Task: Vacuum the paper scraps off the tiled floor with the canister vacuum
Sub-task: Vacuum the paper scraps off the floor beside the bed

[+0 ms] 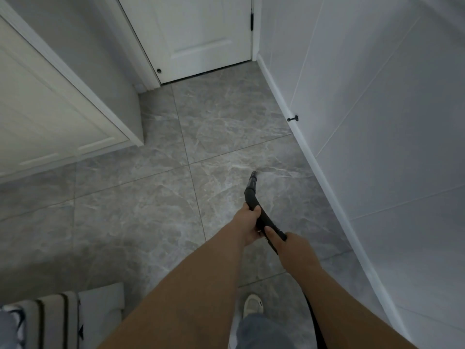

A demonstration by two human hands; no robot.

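Grey marbled floor tiles (130, 222) fill the hallway. Nearest, both hands clasp the black vacuum wand (261, 217): right hand (294, 245) behind, left hand (247, 226) ahead (fingers curled round it). Its nozzle tip (253, 176) touches the tile, near the white baseboard (314, 157); beyond stands a closed door (203, 36).

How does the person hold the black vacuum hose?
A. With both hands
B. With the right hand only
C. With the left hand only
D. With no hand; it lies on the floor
A: the left hand and the right hand both grip the black hose, one behind the other.
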